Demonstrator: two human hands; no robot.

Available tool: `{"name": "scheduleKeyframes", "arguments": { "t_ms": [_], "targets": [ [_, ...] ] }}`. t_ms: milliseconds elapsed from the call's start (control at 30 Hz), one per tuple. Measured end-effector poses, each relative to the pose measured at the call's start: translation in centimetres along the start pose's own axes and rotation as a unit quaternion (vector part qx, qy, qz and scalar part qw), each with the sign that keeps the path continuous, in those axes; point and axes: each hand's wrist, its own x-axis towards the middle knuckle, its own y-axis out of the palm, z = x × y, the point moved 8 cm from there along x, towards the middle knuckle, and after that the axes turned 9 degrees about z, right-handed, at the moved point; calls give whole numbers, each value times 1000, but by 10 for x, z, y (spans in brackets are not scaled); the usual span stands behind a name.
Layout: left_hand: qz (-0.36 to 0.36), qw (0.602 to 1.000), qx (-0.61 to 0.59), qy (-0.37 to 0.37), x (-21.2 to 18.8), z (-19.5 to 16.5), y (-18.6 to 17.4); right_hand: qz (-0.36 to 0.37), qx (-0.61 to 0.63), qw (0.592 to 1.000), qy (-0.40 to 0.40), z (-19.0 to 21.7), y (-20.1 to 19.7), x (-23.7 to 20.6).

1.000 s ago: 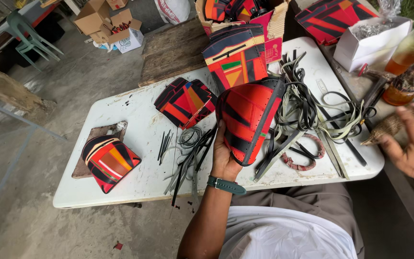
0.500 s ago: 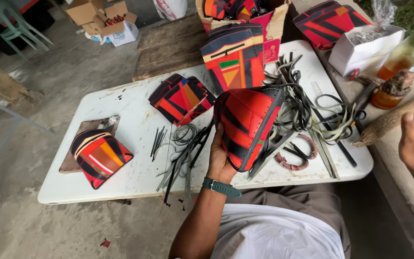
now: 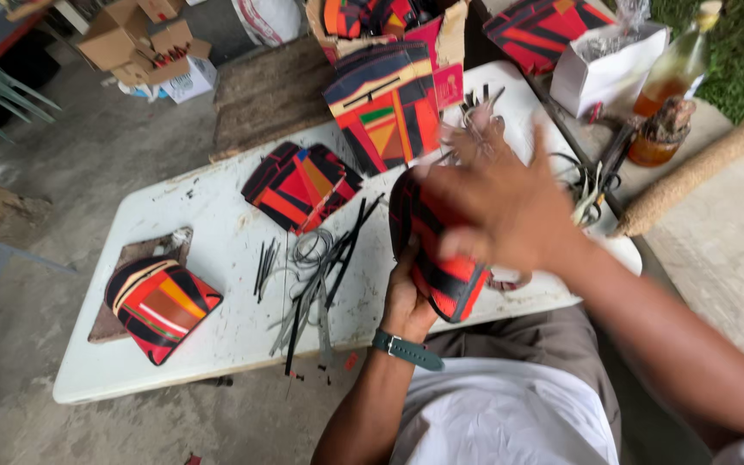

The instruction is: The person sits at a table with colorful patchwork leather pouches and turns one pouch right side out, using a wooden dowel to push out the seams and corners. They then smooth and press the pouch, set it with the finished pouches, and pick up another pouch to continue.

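Note:
My left hand (image 3: 408, 301), with a green watch on the wrist, grips a red, black and orange patterned bag (image 3: 437, 258) from below at the near edge of the white table (image 3: 217, 215). My right hand (image 3: 497, 202) hovers over the bag's top with fingers spread, blurred by motion, and covers part of it. Whether it touches the bag is unclear. Black straps and cords (image 3: 320, 267) lie on the table just left of the bag.
More patterned bags lie on the table: one on a board at left (image 3: 158, 303), one in the middle (image 3: 300, 185), one upright at the back (image 3: 385, 103). A white box (image 3: 600, 73), bottle (image 3: 678, 60) and jar (image 3: 652, 138) stand at right. Cardboard boxes (image 3: 144, 43) sit on the floor.
My right hand has swung in from the far right to above the bag. The left hand keeps its hold on the bag. The view has shifted right.

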Motion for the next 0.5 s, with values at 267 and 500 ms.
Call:
{"name": "scheduleKeyframes", "arguments": {
  "t_ms": [267, 500],
  "targets": [
    [12, 996, 73, 42, -1, -29, -20, -1, 174, 966, -190, 110, 32, -62],
    [46, 989, 74, 120, 1, -52, -33, -136, 543, 816, 144, -7, 63, -99]
  ]
}}
